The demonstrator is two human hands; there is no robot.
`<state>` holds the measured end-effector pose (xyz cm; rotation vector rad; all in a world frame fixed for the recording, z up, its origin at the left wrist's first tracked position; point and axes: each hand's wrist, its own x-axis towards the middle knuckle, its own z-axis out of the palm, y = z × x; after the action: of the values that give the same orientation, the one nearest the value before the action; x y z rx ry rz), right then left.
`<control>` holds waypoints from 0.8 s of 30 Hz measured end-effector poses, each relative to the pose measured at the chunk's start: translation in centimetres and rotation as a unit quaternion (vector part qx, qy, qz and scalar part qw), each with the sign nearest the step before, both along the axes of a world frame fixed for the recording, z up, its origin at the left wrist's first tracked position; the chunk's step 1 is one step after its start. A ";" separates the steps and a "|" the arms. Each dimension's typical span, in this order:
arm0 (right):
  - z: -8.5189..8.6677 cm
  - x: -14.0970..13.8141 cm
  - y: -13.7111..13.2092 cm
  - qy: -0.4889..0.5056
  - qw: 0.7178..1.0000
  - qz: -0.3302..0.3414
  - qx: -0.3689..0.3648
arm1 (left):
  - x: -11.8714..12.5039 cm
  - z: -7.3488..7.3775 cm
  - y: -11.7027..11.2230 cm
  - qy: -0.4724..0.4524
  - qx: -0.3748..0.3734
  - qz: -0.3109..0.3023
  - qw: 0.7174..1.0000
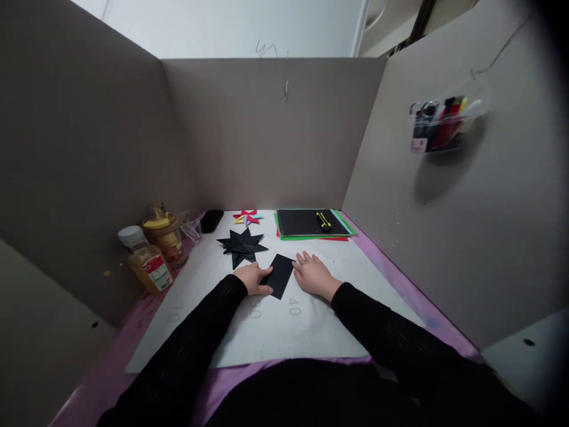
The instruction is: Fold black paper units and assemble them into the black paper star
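Note:
A small black sheet of paper (pixel 279 279) lies at a slant on the white mat. My left hand (pixel 253 279) grips its left side, with the thumb and a finger on the paper. At the paper's upper right corner is my right hand (pixel 313 274), low over the mat with its fingers spread and one fingertip at the edge. Just beyond my left hand rests a black folded-paper star (pixel 243 244) made of pointed pieces. Whether the sheet is folded, I cannot tell.
Coloured sheets (pixel 297 223) with a yellow-black cutter (pixel 324 222) lie at the back right. A colourful paper star (pixel 248 217), phone (pixel 212 221), plastic cup (pixel 191 225), brown jar (pixel 164 237) and glue bottle (pixel 149 261) stand left. Panels enclose the table; a tool holder (pixel 444 127) hangs right.

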<state>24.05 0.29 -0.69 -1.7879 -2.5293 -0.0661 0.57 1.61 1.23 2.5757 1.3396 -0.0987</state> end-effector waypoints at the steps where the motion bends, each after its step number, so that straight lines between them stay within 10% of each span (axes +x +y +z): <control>1: 0.0 0.0 0.0 0.003 1.000 -0.004 -0.002 | 0.0 -0.1 0.1 -0.002 0.000 -0.002 1.000; 24: 1.5 -1.2 -4.5 0.056 0.978 0.201 -0.001 | 0.2 0.0 0.0 0.006 -0.003 0.011 1.000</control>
<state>22.90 -4.18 0.84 -1.2087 -2.7464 0.0503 0.78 1.58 1.18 2.5593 1.3702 -0.1146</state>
